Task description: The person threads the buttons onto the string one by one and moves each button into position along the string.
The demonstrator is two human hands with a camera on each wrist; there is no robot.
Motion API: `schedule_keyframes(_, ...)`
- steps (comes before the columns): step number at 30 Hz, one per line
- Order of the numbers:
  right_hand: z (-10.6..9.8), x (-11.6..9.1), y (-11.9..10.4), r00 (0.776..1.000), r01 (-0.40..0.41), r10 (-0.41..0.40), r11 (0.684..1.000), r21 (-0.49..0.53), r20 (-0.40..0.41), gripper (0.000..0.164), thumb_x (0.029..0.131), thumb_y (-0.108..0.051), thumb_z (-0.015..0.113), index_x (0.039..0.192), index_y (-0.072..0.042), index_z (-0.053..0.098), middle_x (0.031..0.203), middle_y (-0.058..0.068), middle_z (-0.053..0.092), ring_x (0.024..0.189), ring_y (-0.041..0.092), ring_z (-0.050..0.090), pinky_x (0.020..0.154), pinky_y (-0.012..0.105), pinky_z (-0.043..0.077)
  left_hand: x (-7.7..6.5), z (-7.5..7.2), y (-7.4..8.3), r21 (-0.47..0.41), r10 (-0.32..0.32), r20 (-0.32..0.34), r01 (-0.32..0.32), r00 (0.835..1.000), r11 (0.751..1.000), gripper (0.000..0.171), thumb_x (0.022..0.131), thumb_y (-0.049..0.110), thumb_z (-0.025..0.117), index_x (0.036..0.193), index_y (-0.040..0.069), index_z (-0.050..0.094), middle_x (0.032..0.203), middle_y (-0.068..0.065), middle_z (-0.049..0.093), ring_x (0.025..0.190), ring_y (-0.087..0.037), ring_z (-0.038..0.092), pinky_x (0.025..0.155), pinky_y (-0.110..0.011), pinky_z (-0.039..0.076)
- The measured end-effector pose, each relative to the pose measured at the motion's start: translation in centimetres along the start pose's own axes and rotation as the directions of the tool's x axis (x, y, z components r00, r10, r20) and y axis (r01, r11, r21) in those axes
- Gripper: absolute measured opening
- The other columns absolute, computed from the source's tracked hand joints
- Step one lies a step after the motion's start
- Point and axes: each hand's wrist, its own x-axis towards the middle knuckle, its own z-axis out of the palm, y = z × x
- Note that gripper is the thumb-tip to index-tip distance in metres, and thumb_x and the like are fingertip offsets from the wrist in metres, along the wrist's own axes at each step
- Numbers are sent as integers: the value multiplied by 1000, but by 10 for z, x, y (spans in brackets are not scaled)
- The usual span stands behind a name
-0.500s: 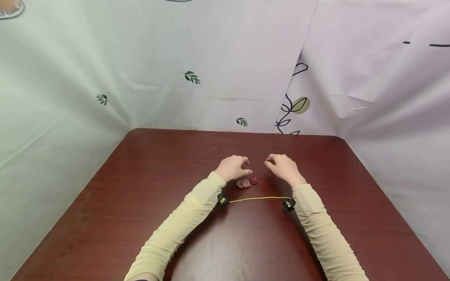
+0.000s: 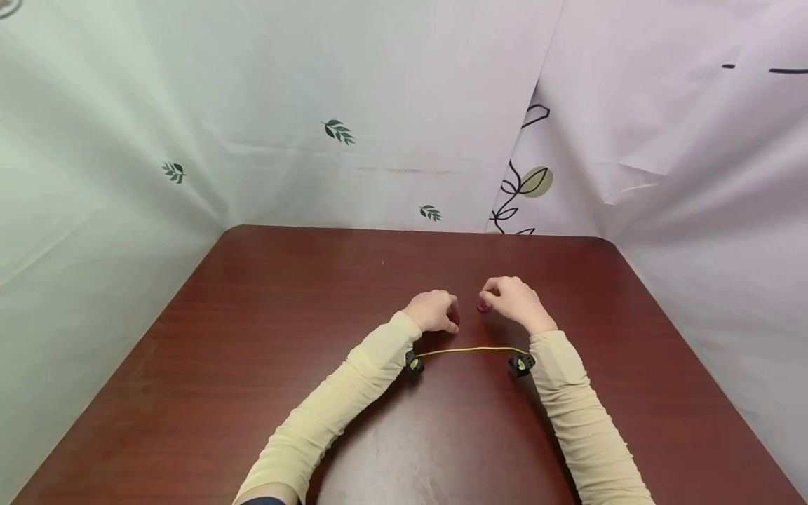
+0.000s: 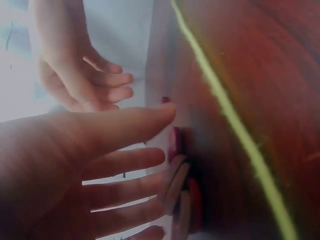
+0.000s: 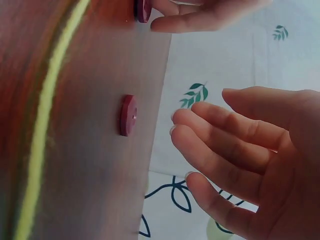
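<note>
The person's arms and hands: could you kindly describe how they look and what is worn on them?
The left hand and right hand are bare, without gloves. The left sleeve and right sleeve are pale yellow and wrinkled. Each wrist carries a small black device, with a thin yellow cord between the two.

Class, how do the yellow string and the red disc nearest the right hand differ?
Colour: the string is yellow, the disc dark red.
Shape: the string is long and thin, the disc flat and round.
Place: the string stretches between the black wrist mounts, the disc lies on the table.
Shared: the right hand holds neither.
</note>
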Motion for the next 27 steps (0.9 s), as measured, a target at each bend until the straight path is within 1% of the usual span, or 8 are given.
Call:
schedule_keyframes(2, 1, 0, 0, 1000, 1, -1, 1000, 5, 8, 18, 94, -21, 57, 96, -8, 70, 82, 5, 70, 71, 17, 59, 64, 34, 45, 3, 3, 0, 25, -1, -12, 1, 1000, 1000, 22, 79, 29, 79, 94, 16, 70, 95, 0, 70, 89, -15, 65, 77, -30, 51)
schedule_keyframes(7, 4, 0, 1, 1000, 12, -12, 1000, 8, 20, 17, 94, -21, 57, 92, -10, 70, 77, 2, 68, 69, 14, 60, 63, 33, 43, 8, 5, 1, 64, -4, -33, 6, 999, 998, 19, 80, 28, 78, 91, 17, 69, 94, 0, 70, 89, -16, 65, 77, -32, 51)
schedule_keyframes(12, 8, 1, 2, 999, 19, -19, 1000, 19, 28, 16, 94, -21, 57, 92, -11, 70, 76, 1, 66, 67, 13, 58, 62, 31, 42, 9, 5, -2, 76, 16, -58, -11, 998, 997, 15, 79, 26, 77, 86, 17, 69, 87, 2, 69, 81, -15, 64, 74, -31, 50)
schedule_keyframes(14, 9, 1, 2, 999, 18, -18, 1000, 23, 34, 16, 94, -21, 57, 92, -11, 69, 76, 1, 65, 67, 13, 57, 62, 31, 41, 8, 4, -4, 62, 17, -65, -12, 998, 998, 14, 78, 24, 75, 85, 16, 68, 84, 2, 67, 76, -14, 60, 71, -28, 48)
schedule_keyframes(16, 9, 2, 2, 999, 14, -15, 1000, 25, 36, 16, 94, -22, 57, 92, -12, 69, 75, 1, 64, 67, 13, 57, 62, 30, 41, 7, 2, -5, 37, 17, -67, -15, 998, 999, 14, 79, 22, 74, 88, 14, 67, 82, 1, 66, 70, -13, 58, 67, -26, 46)
schedule_keyframes(20, 9, 2, 2, 999, 25, -26, 999, 31, 39, 15, 93, -21, 58, 91, -12, 69, 73, 2, 63, 67, 14, 56, 62, 30, 40, 2, -4, -8, -49, 30, -71, -34, 997, 998, 24, 82, 20, 70, 104, 12, 67, 86, -1, 65, 62, -10, 59, 64, -21, 46)
schedule_keyframes(23, 8, 2, 1, 998, 46, -48, 998, 37, 41, 15, 93, -19, 58, 91, -10, 69, 72, 2, 63, 66, 14, 55, 61, 30, 41, -5, -10, -11, -96, 59, -95, -68, 994, 993, 28, 83, 18, 70, 110, 12, 68, 92, -3, 63, 67, -10, 61, 66, -20, 49)
schedule_keyframes(27, 7, 1, -2, 997, 68, -70, 997, 39, 40, 16, 93, -19, 58, 94, -8, 70, 72, 3, 64, 65, 13, 56, 61, 30, 42, -14, -15, -17, -118, 94, -140, -111, 986, 987, 23, 82, 15, 71, 105, 13, 71, 91, -3, 59, 76, -12, 59, 69, -20, 50)
